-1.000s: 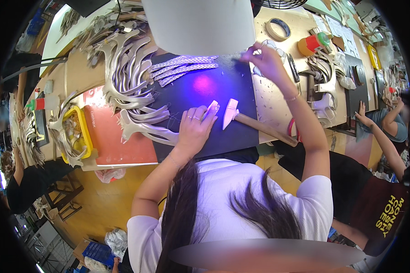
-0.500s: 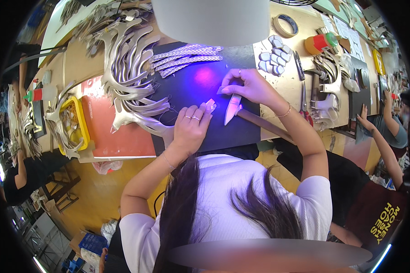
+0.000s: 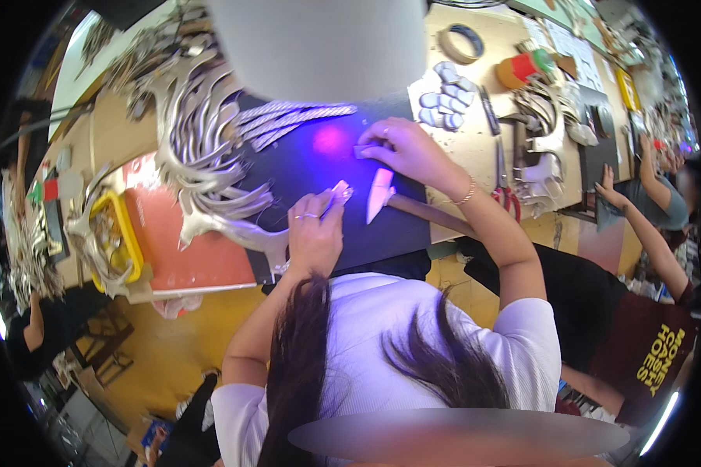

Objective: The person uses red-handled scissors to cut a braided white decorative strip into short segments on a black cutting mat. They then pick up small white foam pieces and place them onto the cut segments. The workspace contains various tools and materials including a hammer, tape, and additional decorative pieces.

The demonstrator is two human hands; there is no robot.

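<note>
My left hand (image 3: pixel 315 233) is closed near the front of the dark mat (image 3: pixel 378 243), holding a small shiny piece (image 3: pixel 340 191) that pokes out past the fingers; its exact kind is unclear. Thumb and fingertips of my right hand (image 3: pixel 409 152) pinch a small flat dark piece (image 3: pixel 361 152) above the mat. Between the hands lies a hammer (image 3: pixel 378 194), its wooden handle running under my right forearm. Silvery strap pieces (image 3: pixel 202 117) are heaped left of the mat, one reaching to my left wrist. Braided straps (image 3: pixel 296 117) rest at the mat's far side.
A white lamp head (image 3: pixel 319 47) hangs over the far edge. To the right are oval pads (image 3: pixel 448 97), a tape roll (image 3: pixel 461 43), a bottle (image 3: pixel 522 70) and a red-handled tool (image 3: pixel 506 201). A yellow tray (image 3: pixel 132 233) stands left. Other people work at both sides.
The whole view has shifted, moving the table things leftward. My right hand has moved slightly farther from the hammer head with the flat piece. Both hands keep their hold.
</note>
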